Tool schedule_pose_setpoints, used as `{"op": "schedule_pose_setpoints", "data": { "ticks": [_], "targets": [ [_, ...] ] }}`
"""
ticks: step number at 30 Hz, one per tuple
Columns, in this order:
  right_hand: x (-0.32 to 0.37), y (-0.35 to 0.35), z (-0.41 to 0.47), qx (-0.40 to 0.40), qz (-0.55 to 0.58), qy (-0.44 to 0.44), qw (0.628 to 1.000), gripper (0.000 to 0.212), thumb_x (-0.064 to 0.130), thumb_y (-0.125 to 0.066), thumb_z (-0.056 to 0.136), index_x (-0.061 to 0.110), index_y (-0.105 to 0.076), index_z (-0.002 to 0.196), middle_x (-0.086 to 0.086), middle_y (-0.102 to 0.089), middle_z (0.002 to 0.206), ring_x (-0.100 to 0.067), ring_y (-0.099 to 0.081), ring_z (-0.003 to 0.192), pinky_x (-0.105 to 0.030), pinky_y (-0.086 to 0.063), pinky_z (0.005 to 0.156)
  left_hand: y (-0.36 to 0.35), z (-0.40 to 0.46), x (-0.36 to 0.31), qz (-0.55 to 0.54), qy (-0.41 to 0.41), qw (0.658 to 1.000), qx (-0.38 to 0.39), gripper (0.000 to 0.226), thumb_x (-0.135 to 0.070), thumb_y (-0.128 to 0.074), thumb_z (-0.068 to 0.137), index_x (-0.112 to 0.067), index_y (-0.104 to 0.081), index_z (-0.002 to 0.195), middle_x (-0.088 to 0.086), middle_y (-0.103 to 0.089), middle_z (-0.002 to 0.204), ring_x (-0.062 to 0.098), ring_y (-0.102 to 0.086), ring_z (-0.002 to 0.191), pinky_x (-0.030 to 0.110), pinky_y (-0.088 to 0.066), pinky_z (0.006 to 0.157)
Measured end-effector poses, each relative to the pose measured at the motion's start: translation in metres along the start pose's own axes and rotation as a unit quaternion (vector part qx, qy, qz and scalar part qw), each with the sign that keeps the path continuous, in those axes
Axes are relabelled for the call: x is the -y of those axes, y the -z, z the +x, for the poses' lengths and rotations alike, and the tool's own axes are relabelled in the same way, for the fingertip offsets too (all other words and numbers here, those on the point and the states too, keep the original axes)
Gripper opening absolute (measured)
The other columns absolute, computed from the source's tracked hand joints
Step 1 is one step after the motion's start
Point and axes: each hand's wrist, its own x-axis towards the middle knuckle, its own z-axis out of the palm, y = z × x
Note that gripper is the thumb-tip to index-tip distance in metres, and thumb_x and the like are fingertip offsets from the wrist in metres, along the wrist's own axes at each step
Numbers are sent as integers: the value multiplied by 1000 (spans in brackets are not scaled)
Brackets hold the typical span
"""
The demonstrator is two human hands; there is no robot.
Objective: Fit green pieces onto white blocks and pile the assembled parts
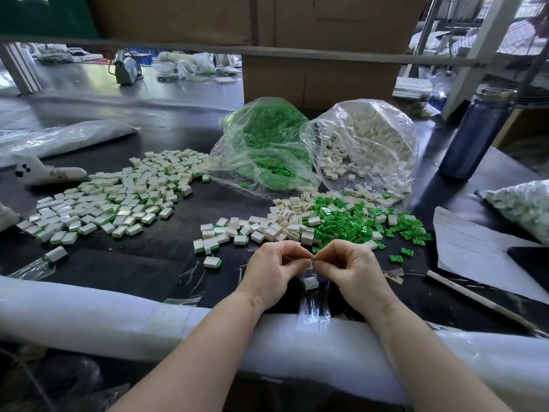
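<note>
Nearest, the left hand (pixel 274 270) and right hand (pixel 349 267) were brought together fingertip to fingertip, each grip narrow, pinched on something too small to be told. An assembled part (pixel 310 283) lay on the worktop (pixel 133 263) between them. Beyond, loose white blocks (pixel 279 221) and green pieces (pixel 353 223) awaited fitting; leftward, a broad pile of assembled parts (pixel 118 194) was spread. Farther back, two well-filled bags (pixel 365 141) suggested much was left.

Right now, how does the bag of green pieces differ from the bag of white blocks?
The bag of green pieces lies left, holding small green parts; the bag of white blocks lies right, holding larger white blocks. White blocks spill from their bag's mouth; only a few green pieces lie at the other's. Both are clear plastic, open toward the person.
</note>
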Motion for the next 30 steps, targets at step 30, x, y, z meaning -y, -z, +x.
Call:
{"op": "schedule_pose_setpoints", "data": {
  "ticks": [30],
  "targets": [
    [-2,7,3,66,101,-61,991,24,-15,-66,73,7,-55,76,-2,-60,56,-12,-57,51,-19,-46,51,4,1,-3,1,-6,997,80,16,0,-67,80,-16,-70,76,-15,-62,63,-4,-58,64,14,-48,71]
  ]
}}
